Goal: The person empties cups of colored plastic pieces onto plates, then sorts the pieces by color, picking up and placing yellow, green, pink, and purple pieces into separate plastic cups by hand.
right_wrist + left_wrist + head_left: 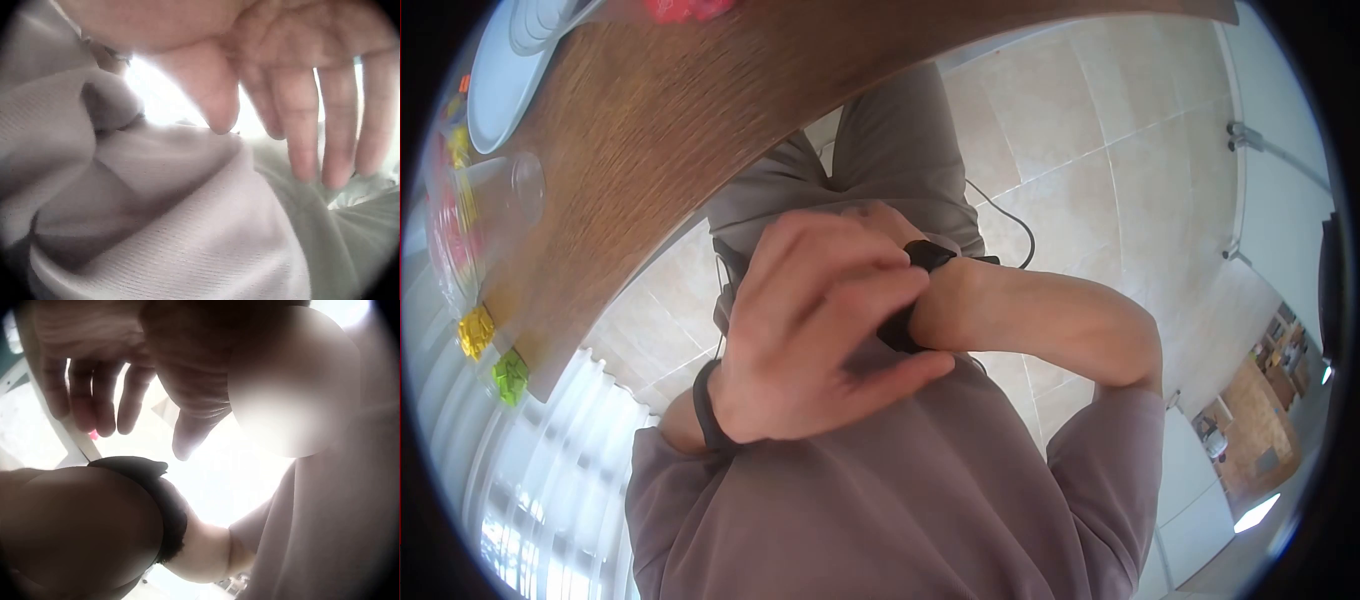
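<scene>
In the head view my left hand [815,325] is held in front of the chest, a black band [712,405] round its wrist, and it hides most of my right hand [878,220]. The left wrist view shows the left fingers [106,397] hanging loosely bent, thumb apart, above a black strap [174,515] on the right wrist; a gap lies between them and they hold nothing. My right hand [319,81] hangs with fingers nearly straight and nothing in them, near the shirt [181,219] and trousers [312,231].
A wooden table [650,110] curves across the upper left. On it are white spoon-like utensils [505,85], a clear plastic cup [515,190], a bag of wrapped items [455,220], and yellow [475,332] and green [510,377] wrapped pieces. A thin cable [1030,235] hangs beside the legs.
</scene>
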`<action>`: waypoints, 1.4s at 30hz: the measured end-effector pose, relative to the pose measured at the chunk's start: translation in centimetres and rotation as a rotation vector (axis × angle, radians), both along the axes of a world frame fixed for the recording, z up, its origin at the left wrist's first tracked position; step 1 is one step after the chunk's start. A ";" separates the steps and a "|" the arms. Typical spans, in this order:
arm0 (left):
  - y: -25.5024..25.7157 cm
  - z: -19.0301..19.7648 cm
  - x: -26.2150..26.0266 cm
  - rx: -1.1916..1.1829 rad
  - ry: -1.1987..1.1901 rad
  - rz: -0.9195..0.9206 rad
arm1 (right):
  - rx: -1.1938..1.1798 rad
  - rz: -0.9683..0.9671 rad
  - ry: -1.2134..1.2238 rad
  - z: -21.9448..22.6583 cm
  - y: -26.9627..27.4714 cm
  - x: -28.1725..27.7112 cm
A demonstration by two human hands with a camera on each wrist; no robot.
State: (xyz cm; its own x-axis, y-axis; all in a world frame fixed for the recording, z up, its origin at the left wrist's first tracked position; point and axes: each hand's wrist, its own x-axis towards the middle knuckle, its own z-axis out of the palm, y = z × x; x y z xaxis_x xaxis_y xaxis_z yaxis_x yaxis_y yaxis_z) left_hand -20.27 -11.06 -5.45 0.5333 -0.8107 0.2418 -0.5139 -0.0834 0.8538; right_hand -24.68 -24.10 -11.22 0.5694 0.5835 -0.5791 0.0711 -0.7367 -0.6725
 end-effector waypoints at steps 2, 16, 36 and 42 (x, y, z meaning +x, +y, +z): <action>0.4 -0.1 -0.5 -0.021 -0.147 -0.032 | -0.058 0.010 -0.037 -0.4 1.5 1.1; -1.9 -1.7 -4.7 0.327 -0.636 -0.079 | -0.382 0.053 -0.273 -2.4 3.3 1.1; -6.8 -2.1 -6.5 -0.319 -0.020 -0.372 | -0.076 -0.644 -0.894 -10.3 1.6 7.4; 1.9 -4.5 -0.2 0.125 0.223 0.162 | -0.145 -0.759 -0.778 -8.6 -2.4 6.3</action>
